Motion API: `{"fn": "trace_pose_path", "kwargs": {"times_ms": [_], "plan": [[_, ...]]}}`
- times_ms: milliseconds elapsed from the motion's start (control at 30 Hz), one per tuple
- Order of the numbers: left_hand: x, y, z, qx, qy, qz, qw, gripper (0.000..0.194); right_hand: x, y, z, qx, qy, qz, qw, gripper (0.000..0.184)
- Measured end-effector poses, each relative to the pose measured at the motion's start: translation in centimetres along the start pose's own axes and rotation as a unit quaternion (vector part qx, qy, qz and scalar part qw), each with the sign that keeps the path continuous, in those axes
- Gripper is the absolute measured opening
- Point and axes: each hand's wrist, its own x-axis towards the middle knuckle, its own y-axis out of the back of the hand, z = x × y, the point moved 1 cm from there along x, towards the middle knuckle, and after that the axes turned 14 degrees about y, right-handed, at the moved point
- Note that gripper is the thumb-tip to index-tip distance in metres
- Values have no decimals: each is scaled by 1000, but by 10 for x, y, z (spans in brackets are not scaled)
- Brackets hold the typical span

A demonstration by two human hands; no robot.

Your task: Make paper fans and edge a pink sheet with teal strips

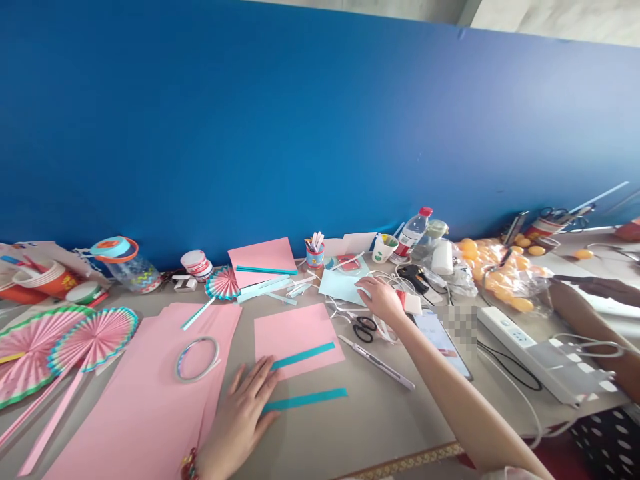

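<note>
My left hand lies flat with its fingers spread, the tips resting on the near ends of two teal paper strips. One teal strip crosses a pink paper rectangle; the other teal strip lies on the bare tabletop. Farther away, my right hand has its fingers bent over the right side of a light blue sheet of paper. Below that hand are black-handled scissors and a white utility knife. A roll of tape sits on large pink sheets at left.
Pink pleated paper fans lie at far left. Along the blue partition stand a lidded jar, a paper cup and a plastic bottle. A phone, power strip and bagged orange balls are right, near another person's arm.
</note>
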Motion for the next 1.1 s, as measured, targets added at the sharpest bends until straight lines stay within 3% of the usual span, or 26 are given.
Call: {"fn": "trace_pose_path", "kwargs": {"times_ms": [267,500,667,833,1100], "plan": [[2,-3,1,-22,16,14,1000,54,26,-15,34,-31,-72,-27,997,34],[1,-7,3,-23,25,18,999,56,62,-38,34,-50,-53,-56,996,50],[1,-10,1,-16,14,19,1000,56,83,-45,32,-59,-39,-88,994,32],[0,-10,1,-7,20,14,1000,53,81,-37,36,-66,-26,-99,993,26],[0,-16,0,-27,22,24,999,52,59,-4,68,-79,-46,-89,992,25]]}}
